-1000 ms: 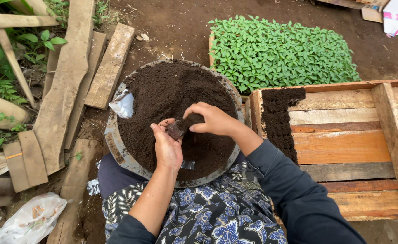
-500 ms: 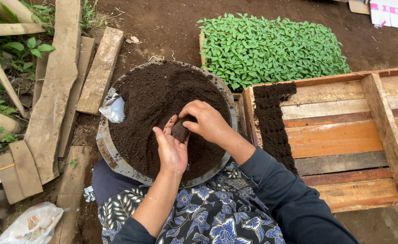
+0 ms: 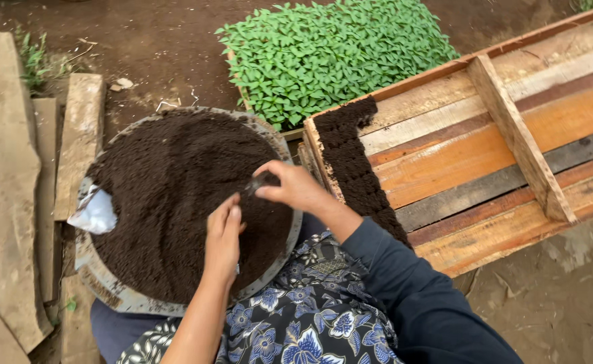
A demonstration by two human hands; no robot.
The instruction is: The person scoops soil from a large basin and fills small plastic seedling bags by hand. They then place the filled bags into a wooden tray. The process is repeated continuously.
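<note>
A wide round metal basin (image 3: 111, 291) heaped with dark soil (image 3: 168, 195) rests on my lap. My right hand (image 3: 293, 187) pinches a small dark soil-filled plastic bag (image 3: 255, 183) over the basin's right side. My left hand (image 3: 224, 232) lies flat and empty on the soil just below that bag, fingers straight. To the right stands a wooden tray (image 3: 485, 145) with a row of soil-filled bags (image 3: 354, 162) packed along its left edge.
A dense bed of green seedlings (image 3: 330, 50) sits beyond the basin and tray. A crumpled clear plastic bag (image 3: 94, 212) lies on the basin's left rim. Wooden planks (image 3: 10, 182) lie on the bare ground to the left.
My left hand has let go of the small bag and dropped flat onto the soil. My right hand now holds the bag alone, shifted toward the tray. The view has swung right.
</note>
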